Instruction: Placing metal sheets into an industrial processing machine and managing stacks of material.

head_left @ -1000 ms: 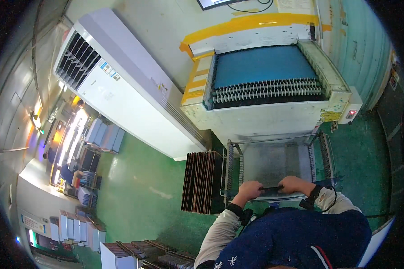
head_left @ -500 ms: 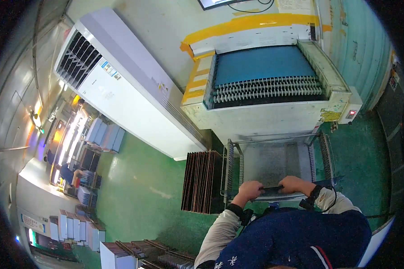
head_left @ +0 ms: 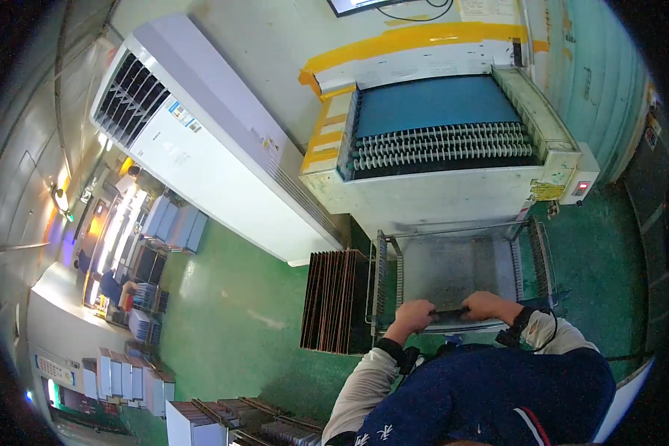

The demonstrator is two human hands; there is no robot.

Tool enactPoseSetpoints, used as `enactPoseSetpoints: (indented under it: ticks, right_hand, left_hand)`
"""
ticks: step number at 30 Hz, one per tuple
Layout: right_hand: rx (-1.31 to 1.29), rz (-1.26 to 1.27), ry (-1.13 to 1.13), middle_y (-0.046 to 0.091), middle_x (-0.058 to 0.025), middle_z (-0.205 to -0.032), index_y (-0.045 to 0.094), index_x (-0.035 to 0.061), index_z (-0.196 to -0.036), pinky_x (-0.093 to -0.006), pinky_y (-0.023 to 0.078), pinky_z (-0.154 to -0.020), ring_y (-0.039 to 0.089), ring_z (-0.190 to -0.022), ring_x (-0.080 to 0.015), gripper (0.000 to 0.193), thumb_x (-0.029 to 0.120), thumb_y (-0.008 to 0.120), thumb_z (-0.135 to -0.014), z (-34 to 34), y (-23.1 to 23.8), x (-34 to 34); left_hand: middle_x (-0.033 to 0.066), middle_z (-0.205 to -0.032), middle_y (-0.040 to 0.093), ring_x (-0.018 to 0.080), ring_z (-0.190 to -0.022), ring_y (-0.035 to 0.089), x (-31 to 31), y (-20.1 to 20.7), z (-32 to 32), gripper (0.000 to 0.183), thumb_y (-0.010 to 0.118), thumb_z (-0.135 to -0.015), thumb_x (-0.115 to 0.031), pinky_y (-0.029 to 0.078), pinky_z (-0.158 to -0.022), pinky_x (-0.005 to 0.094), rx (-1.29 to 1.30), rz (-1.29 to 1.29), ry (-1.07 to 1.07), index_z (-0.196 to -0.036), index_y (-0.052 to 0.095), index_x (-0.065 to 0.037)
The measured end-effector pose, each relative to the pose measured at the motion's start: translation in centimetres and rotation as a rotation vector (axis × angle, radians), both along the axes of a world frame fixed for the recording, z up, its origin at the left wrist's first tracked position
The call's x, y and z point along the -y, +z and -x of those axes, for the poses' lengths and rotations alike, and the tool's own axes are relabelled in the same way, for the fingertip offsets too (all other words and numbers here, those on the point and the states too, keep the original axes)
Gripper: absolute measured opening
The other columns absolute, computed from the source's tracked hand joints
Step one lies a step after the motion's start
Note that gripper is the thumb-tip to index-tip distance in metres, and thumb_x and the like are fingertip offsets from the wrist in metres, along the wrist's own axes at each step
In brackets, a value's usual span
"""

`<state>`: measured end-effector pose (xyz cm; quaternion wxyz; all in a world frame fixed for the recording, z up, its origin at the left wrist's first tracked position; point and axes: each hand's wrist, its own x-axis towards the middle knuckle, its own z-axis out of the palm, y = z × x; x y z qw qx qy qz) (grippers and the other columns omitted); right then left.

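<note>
A metal rack (head_left: 383,271) with comb-like slotted sides stands directly before me. At its near edge is a dark bar (head_left: 449,317), running between my two hands. My left hand (head_left: 415,315) has its fingers closed around the bar's left end. Likewise, my right hand (head_left: 487,305) is closed over the right end. The fingertips of both are partly hidden beneath. A grey flat surface (head_left: 453,271) shows between the rack's sides.
Behind the rack stands a roller machine (head_left: 442,197) with a blue sheet (head_left: 438,108) on its rollers. A dark stack of upright panels (head_left: 333,301) is left of the rack. A tall white air conditioner (head_left: 223,163) leans across the view. People work far left, near stacked panels (head_left: 172,223).
</note>
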<state>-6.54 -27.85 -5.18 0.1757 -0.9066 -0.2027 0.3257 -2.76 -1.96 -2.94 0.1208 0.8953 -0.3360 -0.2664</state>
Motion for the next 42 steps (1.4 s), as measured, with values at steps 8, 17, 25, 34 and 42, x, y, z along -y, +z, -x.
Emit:
enactPoseSetpoints:
  ticks: [8,17,25,34,42]
  right_hand:
    - [-0.038,0.036,-0.017,0.073,-0.0178,-0.106,0.073,0.0121,-0.114,-0.0505,0.052,-0.088,0.068,-0.101,-0.0388,0.038,0.039,0.067,-0.089,0.4,0.0,-0.1]
    - [0.153,0.029,0.027,0.072,-0.0164,-0.099,0.074,0.0085,-0.102,-0.0528,0.055,-0.081,0.069,-0.096,-0.0388,0.026,0.019,0.071,-0.078,2.9,0.4,-0.4]
    - [0.25,0.095,0.061,0.072,-0.0144,-0.097,0.075,0.0128,-0.103,-0.0519,0.054,-0.081,0.069,-0.094,-0.0367,0.025,0.019,0.064,-0.081,3.1,4.0,-0.6]
    - [0.496,-0.079,-0.016,0.069,-0.0202,-0.083,0.072,0.0046,-0.087,-0.0547,0.052,-0.074,0.068,-0.084,-0.0423,0.022,0.026,0.069,-0.083,2.0,15.9,0.4]
    - [0.57,-0.122,-0.177,0.069,-0.0227,-0.088,0.073,0.0021,-0.093,-0.0525,0.051,-0.077,0.066,-0.085,-0.0437,0.031,0.031,0.074,-0.081,0.9,21.2,4.2]
  left_hand:
    - [0.0129,-0.1,0.072,0.036,-0.097,0.068,-0.2,-0.6,0.9,0.027,0.066,-0.089,-0.038,0.054,-0.083,0.0505,0.041,0.023,0.018,-0.099,0.074,-0.014]
    - [0.0124,-0.101,0.071,0.0362,-0.096,0.068,-1.0,-1.9,2.6,0.019,0.062,-0.086,-0.023,0.055,-0.082,0.0504,0.113,0.095,-0.045,-0.098,0.073,-0.013]
    - [0.0126,-0.098,0.071,0.0365,-0.093,0.07,-0.2,2.7,2.2,0.015,0.062,-0.085,-0.016,0.057,-0.079,0.0485,0.127,-0.064,-0.067,-0.094,0.073,-0.011]
    - [0.015,-0.09,0.069,0.0393,-0.087,0.068,-0.1,13.6,0.9,0.021,0.065,-0.089,-0.029,0.053,-0.075,0.0528,0.281,0.142,-0.041,-0.095,0.07,-0.01]
    - [0.0099,-0.107,0.069,0.0322,-0.101,0.064,-0.2,22.0,1.5,0.025,0.074,-0.081,-0.006,0.051,-0.09,0.0443,0.799,0.887,0.055,-0.106,0.071,-0.007]
